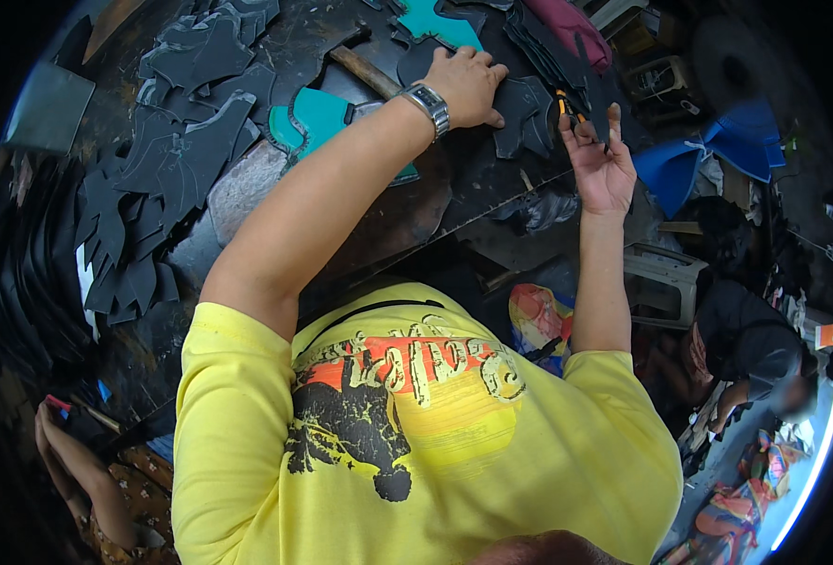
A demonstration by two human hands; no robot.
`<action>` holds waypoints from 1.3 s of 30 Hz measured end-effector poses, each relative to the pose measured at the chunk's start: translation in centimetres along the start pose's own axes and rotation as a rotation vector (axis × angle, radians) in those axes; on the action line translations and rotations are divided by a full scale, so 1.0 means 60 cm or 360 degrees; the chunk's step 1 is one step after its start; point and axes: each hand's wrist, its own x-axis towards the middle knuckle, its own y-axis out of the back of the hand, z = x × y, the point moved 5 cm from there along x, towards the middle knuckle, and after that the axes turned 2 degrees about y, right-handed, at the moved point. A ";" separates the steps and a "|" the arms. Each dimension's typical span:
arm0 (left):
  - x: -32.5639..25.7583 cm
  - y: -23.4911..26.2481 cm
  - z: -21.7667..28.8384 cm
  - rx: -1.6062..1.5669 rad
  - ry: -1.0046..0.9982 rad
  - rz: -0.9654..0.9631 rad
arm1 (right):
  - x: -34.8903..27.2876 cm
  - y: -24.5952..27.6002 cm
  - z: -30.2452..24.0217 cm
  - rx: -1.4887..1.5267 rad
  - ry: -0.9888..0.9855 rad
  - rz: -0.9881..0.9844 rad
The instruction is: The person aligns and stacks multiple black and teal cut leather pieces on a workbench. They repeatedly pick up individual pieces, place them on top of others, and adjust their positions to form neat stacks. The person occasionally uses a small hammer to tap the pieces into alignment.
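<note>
From the head camera, I see the left hand [464, 87] laid palm-down at the bench, fingers slightly apart, gripping nothing I can make out; its thumb side lies just beside a dark shaped piece [529, 118]. Right of it, the right hand [603, 169] is half-curled, apparently holding an orange-handled tool [562, 101] at its fingertips. Left of the left hand lie a hammer [367, 72] and a pile of dark pieces [186, 155], seemingly already cut. A teal piece [318, 122] nearby has dark edging; how much remains, I can't tell.
</note>
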 end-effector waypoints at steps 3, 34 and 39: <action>0.003 0.015 0.001 0.0041 -0.0003 -0.0037 | -0.003 0.004 -0.006 0.0015 0.0007 0.0026; 0.062 -0.004 -0.028 -0.0256 0.0318 0.0098 | -0.026 -0.010 -0.020 -0.0094 0.0030 -0.0060; 0.048 0.027 -0.037 -0.0677 0.0123 0.0505 | -0.028 -0.016 -0.014 -0.0093 0.0027 -0.0192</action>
